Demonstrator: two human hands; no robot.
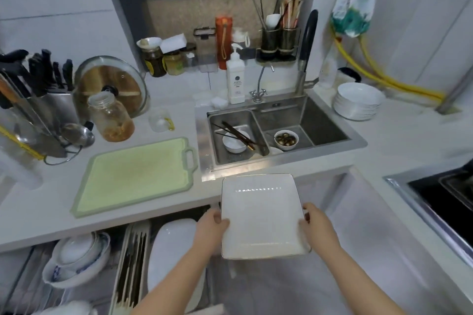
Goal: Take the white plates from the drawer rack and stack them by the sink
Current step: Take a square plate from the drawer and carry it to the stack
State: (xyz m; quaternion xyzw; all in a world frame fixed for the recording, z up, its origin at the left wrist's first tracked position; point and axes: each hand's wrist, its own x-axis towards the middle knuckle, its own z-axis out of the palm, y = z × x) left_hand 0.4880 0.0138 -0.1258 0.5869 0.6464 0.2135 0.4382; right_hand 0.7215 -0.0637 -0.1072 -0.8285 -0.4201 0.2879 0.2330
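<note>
A square white plate [261, 215] with a thin dark rim hangs in the air in front of the counter edge, just below the sink [330, 120]. My left hand [211, 229] grips its left edge and my right hand [316, 225] grips its right edge, thumbs on top. Below on the left the drawer rack [129, 266] stands pulled out. In it lies an oval white plate [171, 256], partly hidden by my left forearm, beside blue-patterned bowls [76, 261]. A stack of round white plates [358, 101] sits on the counter right of the sink.
A green cutting board [135, 174] lies on the counter left of the sink. Behind it stand a glass jar [110, 117], a knife block [41, 77] and a glass lid. The sink holds bowls and chopsticks. A faucet [307, 51] and soap bottle [235, 82] stand behind it. A stove [445, 194] is at the right.
</note>
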